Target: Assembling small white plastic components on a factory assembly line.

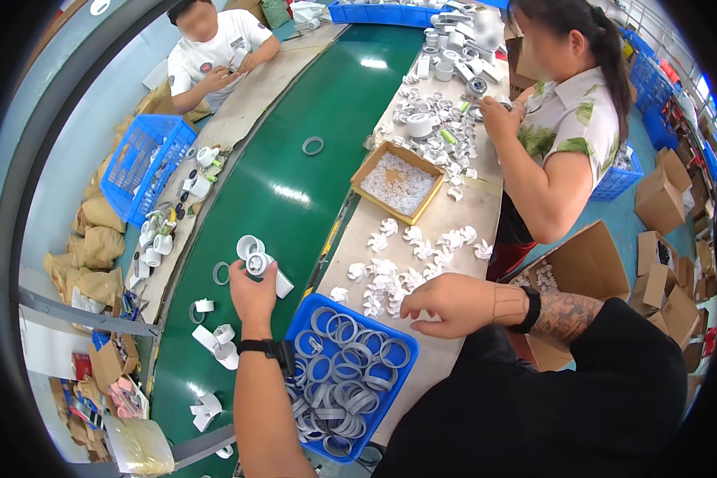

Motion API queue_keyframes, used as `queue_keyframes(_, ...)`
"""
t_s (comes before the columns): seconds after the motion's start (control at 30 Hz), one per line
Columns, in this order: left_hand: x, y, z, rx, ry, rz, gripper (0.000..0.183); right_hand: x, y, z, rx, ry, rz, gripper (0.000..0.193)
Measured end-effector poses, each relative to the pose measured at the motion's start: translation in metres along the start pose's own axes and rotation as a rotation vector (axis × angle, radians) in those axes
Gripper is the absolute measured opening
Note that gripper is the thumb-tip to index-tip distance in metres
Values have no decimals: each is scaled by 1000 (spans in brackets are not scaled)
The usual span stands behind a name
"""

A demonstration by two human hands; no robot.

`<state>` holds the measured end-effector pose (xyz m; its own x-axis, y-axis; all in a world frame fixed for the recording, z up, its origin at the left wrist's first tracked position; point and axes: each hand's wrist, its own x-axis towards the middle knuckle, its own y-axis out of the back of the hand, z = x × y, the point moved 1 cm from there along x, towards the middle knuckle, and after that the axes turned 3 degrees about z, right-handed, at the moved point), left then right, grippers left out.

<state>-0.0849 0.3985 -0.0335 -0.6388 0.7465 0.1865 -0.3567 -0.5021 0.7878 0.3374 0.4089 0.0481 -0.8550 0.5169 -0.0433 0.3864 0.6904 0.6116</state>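
Left hand [255, 296] wraps fingers and thumb around white housing [257, 264] over green belt [263, 187]. Right hand [448, 306] loosely curled above surface [482, 209], beside white vaned pieces [384, 280] (cannot tell if pinching one). Work looks partway: held housing seems unfinished, vaned pieces lie loose, many grey rings [349, 397] remain in blue tray [404, 373]. Co-worker's white shirt [223, 44] bears print, too small to read.

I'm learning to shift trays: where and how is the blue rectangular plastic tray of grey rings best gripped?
Probably by the left and right rims of the tray, coming from outside: it is open-topped and heaped with loose grey rings. The left forearm overlaps the left rim.
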Motion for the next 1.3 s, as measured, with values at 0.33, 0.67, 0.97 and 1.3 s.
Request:
queue_keyframes(0.33, -84, 88, 77, 32, -428, 147, 51, 72, 10, -68, 42, 352, 416, 31)
queue_keyframes(0.67, -186, 155, 108, -207, -381, 118, 69, 99, -37, -111, 123, 467, 316, 39)
queue_keyframes(0.97, -194, 140, 118, -204, -365, -75, 62, 73, -43, -124, -99, 514, 412, 42)
queue_keyframes(1.3, -229, 103, 104, -237, -381, 178, 54, 62, -77, -122, -118, 474, 534, 48)
